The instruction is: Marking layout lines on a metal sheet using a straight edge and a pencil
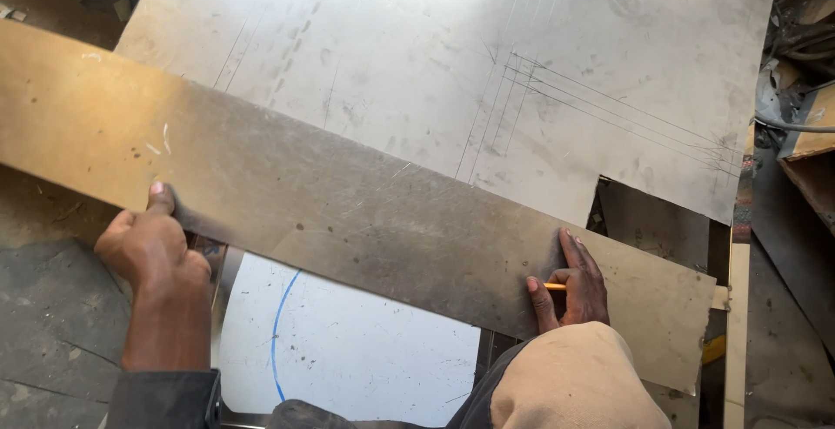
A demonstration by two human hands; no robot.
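Tan cloth over your knee (578, 381) fills the nearest ground at about 5 o'clock, and just past it your right hand (572, 285) lies flat on the long metal strip (348, 211), fingers together and pointing toward 12, with a thin yellow pencil (554, 286) pinched between thumb and forefinger. At 8 o'clock your left hand (152, 242) grips the near edge of the same strip, thumb pressed on top and the fingers curled under, out of sight. Between your two hands, below the strip's near edge, a white sheet (365, 351) shows, marked with a curved blue line (280, 325).

That strip is dull and brownish-grey, and it runs slantwise across your view from 10 o'clock down to 4 o'clock, lying on top of the larger work. Beyond it, from the centre out to 12 and 2 o'clock, spreads a big bright sheet of metal (417, 55), scratched with several straight scribed lines (609, 103) near 2 o'clock; a rectangular notch is cut from its near right corner. Grey floor (52, 325) shows at 8 o'clock, and cluttered cables and scrap (800, 55) sit at the far right, around 3 o'clock.
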